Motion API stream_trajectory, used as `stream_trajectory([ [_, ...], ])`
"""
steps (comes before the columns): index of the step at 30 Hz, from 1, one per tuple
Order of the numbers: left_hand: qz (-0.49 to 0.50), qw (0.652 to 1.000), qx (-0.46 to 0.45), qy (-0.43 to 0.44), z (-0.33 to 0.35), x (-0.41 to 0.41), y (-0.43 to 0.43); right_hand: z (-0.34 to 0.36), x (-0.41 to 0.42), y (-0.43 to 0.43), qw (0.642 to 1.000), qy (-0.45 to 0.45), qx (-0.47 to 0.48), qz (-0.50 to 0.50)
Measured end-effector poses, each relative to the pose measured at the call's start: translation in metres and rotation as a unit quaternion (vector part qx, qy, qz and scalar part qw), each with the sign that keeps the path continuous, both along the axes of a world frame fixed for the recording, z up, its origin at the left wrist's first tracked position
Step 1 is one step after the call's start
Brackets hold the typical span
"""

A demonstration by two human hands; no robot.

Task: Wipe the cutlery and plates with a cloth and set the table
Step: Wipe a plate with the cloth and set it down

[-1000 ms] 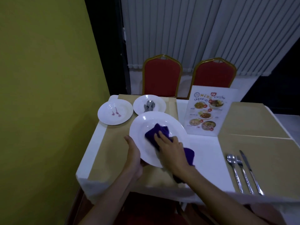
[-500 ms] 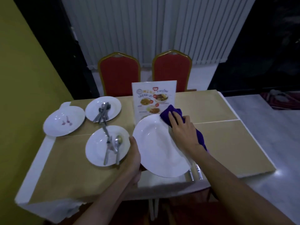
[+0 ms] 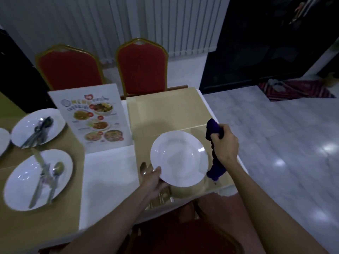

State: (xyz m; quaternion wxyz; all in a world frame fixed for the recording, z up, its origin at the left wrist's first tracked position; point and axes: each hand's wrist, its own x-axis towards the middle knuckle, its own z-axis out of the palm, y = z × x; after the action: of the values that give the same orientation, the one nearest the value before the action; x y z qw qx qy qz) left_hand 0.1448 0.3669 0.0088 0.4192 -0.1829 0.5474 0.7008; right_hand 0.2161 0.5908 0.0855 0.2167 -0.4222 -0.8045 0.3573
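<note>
Holding the white plate (image 3: pixel 178 158) by its near rim, the left hand (image 3: pixel 154 181) hovers it over the right placemat (image 3: pixel 165 114) on the desk — right hand (image 3: pixel 224 143) clenched around the purple cloth (image 3: pixel 213 129) just beside. Best lowered flat and centred — cutlery (image 3: pixel 145 169) sits just under that left edge.

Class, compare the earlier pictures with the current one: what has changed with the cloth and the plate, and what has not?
The right hand lifted the cloth off the plate and now holds it bunched to the plate's right. The left hand still grips the plate's near rim, now over the right placemat.
</note>
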Motion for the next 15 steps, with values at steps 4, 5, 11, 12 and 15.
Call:
stream_trajectory([
  [4,0.005,0.999,-0.011,-0.033,-0.013,0.013,0.056,-0.018,0.02,0.029,1.0,-0.017,-0.015,-0.016],
  [5,0.005,0.999,-0.013,-0.033,-0.014,0.015,0.063,-0.023,0.024,0.033,1.0,-0.02,-0.017,-0.016],
  [11,0.024,0.998,-0.037,-0.043,-0.029,0.019,0.092,-0.035,0.036,0.048,0.999,-0.038,-0.024,0.0],
  [12,0.028,0.998,-0.039,-0.044,-0.032,0.019,0.093,-0.036,0.036,0.048,0.999,-0.044,-0.022,0.005],
  [15,0.019,0.997,-0.04,-0.055,-0.035,0.019,0.094,-0.043,0.033,0.047,0.998,-0.053,-0.027,0.027],
])
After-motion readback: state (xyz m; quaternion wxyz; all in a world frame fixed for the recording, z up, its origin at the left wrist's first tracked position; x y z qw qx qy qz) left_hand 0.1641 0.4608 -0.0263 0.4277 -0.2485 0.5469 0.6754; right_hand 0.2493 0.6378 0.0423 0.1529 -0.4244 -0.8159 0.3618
